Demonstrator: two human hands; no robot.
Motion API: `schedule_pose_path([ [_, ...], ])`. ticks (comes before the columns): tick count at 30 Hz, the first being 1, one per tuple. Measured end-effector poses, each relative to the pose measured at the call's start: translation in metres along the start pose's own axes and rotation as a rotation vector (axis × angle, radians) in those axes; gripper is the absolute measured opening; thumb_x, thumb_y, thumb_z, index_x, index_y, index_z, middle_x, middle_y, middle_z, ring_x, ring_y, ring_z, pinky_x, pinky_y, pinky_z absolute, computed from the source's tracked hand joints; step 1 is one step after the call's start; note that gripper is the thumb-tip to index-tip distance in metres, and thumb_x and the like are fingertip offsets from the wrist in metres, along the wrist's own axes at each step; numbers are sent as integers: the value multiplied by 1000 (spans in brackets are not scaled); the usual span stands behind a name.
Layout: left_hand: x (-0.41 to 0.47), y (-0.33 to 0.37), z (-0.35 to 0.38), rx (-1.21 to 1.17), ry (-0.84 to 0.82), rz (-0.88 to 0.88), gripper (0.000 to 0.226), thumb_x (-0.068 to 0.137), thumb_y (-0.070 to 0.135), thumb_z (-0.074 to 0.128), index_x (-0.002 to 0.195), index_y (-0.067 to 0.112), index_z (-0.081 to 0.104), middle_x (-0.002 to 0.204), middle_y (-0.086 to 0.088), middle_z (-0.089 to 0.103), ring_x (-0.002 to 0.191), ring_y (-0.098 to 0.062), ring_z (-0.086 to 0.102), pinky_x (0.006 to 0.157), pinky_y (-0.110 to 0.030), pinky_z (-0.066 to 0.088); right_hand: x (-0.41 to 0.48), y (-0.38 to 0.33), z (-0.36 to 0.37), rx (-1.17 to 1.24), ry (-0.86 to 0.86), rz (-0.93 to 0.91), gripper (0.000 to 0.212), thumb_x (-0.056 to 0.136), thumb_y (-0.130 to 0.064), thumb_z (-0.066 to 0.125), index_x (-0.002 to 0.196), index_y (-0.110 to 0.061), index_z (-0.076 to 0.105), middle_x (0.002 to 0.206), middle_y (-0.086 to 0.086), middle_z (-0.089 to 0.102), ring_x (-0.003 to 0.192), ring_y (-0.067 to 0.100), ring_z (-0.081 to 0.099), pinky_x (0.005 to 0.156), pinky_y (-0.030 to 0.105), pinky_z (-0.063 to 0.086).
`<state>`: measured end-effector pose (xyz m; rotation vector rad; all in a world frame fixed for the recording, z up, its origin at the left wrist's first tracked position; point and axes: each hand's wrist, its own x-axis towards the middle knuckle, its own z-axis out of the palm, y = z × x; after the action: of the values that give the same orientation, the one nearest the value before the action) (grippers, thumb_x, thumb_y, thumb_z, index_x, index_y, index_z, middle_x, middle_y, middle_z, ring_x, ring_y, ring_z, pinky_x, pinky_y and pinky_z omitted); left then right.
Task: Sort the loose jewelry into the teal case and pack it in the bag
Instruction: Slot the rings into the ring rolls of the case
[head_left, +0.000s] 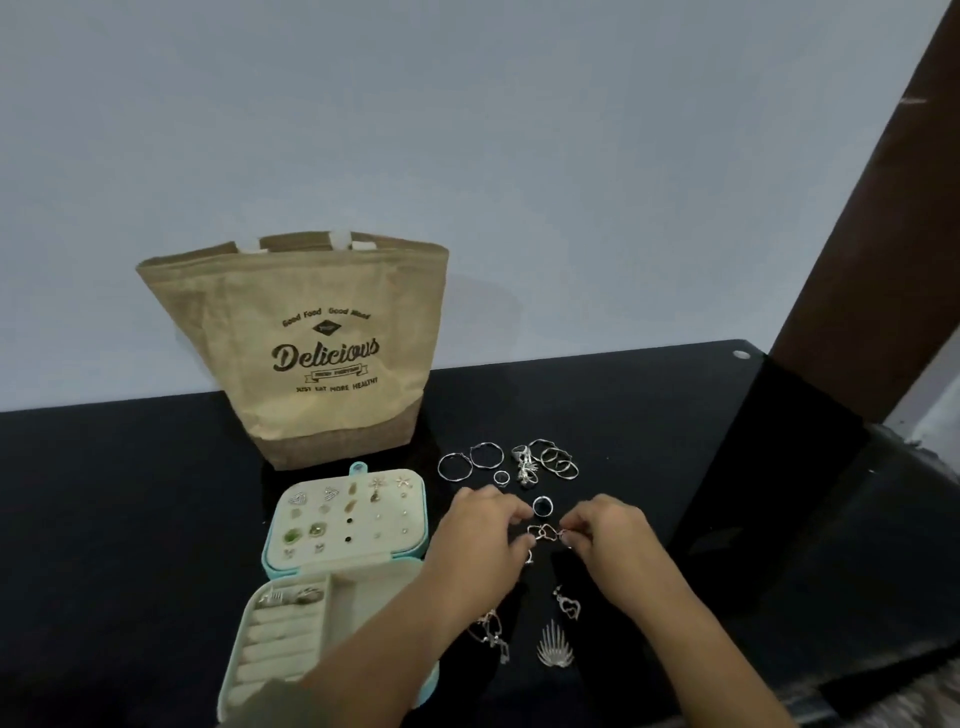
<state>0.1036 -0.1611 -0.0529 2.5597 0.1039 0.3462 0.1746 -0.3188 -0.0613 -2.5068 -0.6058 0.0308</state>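
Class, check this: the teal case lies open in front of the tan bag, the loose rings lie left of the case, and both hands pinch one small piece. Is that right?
No: the head view shows the loose rings right of the teal case, not left. The case lies open in front of the tan bag, and left hand and right hand pinch one small piece.

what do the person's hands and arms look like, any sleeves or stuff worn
The left hand and right hand are bare, with no watch or bracelet visible at either wrist; finger rings are too blurred to tell. An olive-grey sleeve edge covers the left arm at the bottom of the frame. The right arm is bare as far as it shows.
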Motion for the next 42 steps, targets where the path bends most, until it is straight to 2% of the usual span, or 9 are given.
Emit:
schedule_pose_path([
  [6,26,-4,21,81,-104,-76,26,93,31,61,119,31,66,111,10,60,110,-11,47,96,-27,43,19,9,5,-77,-76,-74,15,90,-29,64,102,-24,72,94,-8,46,92,7,46,80,22,43],
  [10,31,-5,29,97,-127,-97,24,92,32,63,115,33,69,109,8,60,110,-11,48,94,-27,43,21,15,9,-107,-135,-123,23,88,-32,67,110,-27,71,103,-3,52,106,13,46,87,27,44],
  [19,33,-4,34,55,-143,-90,19,89,26,65,107,27,70,104,4,59,102,-9,54,90,-28,47,23,14,13,-222,-111,-196,27,94,-34,56,114,-21,68,112,1,55,107,18,46,89,28,42],
  [22,30,-5,30,-77,-95,-168,3,86,23,70,88,24,72,83,9,66,77,-3,61,79,-26,52,23,11,14,-282,-102,-207,30,95,-34,52,115,-16,66,114,1,54,109,19,45,90,29,41],
  [24,28,-7,25,-164,-41,-234,6,85,22,72,80,25,72,72,12,67,67,2,61,72,-16,51,23,7,14,-307,-109,-202,30,97,-34,50,115,-15,64,115,1,53,111,19,44,91,29,40],
  [26,24,-11,18,-250,3,-272,13,85,20,73,76,29,71,70,14,68,68,6,61,67,-6,44,23,4,13,-310,-119,-174,27,97,-31,50,114,-15,63,115,1,52,111,18,44,92,29,40],
  [31,10,-16,2,-578,75,-300,17,85,13,74,78,29,73,76,13,73,74,5,65,74,-10,47,28,-6,5,-199,-204,0,21,91,-25,59,108,-16,67,113,3,53,110,22,48,92,34,45],
  [38,-6,-20,-16,-665,106,-256,17,87,9,71,82,25,74,80,7,74,74,-3,65,72,-15,49,33,-19,1,-114,-359,109,15,82,-19,63,84,-5,70,79,5,62,86,26,65,72,32,53],
  [42,-27,-36,-38,-527,181,-262,15,90,17,67,84,28,74,73,14,71,66,1,61,62,-11,45,23,-40,2,62,-297,40,4,84,-19,67,80,-18,68,78,-8,64,65,5,60,54,16,47],
])
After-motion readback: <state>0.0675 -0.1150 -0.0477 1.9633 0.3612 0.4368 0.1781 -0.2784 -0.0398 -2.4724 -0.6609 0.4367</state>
